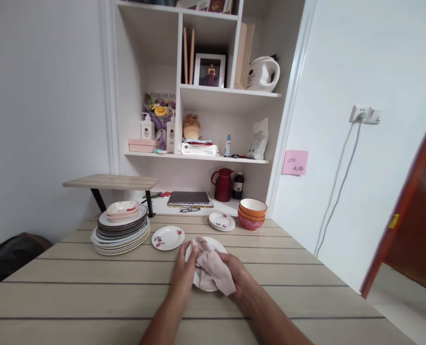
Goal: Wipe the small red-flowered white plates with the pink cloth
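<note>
A white plate is between my hands, close above or on the wooden table. A pale pink cloth lies crumpled over most of it. My left hand grips the plate's left edge, its thumb resting on the cloth. At the right side my right hand is closed on the cloth, with some fingers hidden behind the cloth and plate. Just beyond my left hand lies a flowered plate. Farther back sits a small stack of flowered plates.
On the left stands a tall stack of plates topped by pink-edged dishes, beside a raised wooden stand. Stacked bowls are at the back right. Behind the table are a laptop, glasses and a red jug.
</note>
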Available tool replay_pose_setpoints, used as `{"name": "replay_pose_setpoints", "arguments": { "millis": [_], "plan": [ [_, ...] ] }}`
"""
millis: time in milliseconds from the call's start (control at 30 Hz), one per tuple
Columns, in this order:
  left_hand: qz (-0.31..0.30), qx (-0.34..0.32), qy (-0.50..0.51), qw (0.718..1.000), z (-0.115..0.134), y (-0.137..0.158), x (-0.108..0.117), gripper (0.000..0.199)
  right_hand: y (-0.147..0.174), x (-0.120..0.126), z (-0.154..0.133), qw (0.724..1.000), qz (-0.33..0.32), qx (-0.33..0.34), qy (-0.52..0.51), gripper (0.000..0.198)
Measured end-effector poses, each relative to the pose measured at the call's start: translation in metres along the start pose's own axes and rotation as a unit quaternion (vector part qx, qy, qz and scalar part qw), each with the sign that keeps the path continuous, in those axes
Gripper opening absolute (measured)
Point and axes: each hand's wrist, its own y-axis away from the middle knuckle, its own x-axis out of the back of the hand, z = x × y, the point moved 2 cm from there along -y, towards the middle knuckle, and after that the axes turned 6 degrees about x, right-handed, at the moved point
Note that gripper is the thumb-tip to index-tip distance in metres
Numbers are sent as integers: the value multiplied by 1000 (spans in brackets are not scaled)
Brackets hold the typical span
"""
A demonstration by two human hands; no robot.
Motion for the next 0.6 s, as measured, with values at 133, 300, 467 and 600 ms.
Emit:
{"name": "replay_pose_setpoints", "arguments": {
  "millis": [133,300,467,600],
  "plan": [
    [115,-142,-141,973,6,-6,9,44,-2,0,0,1000,-5,4,-19,34],
    [153,-223,-237,933,10,-9,10,39,1,-5,-5,999,6,-1,-44,38],
    [197,-305,-293,885,16,-2,12,41,3,-4,-11,996,50,30,-70,36],
    [190,-412,-368,812,25,12,4,36,0,3,-11,990,107,55,-69,38]
  ]
}}
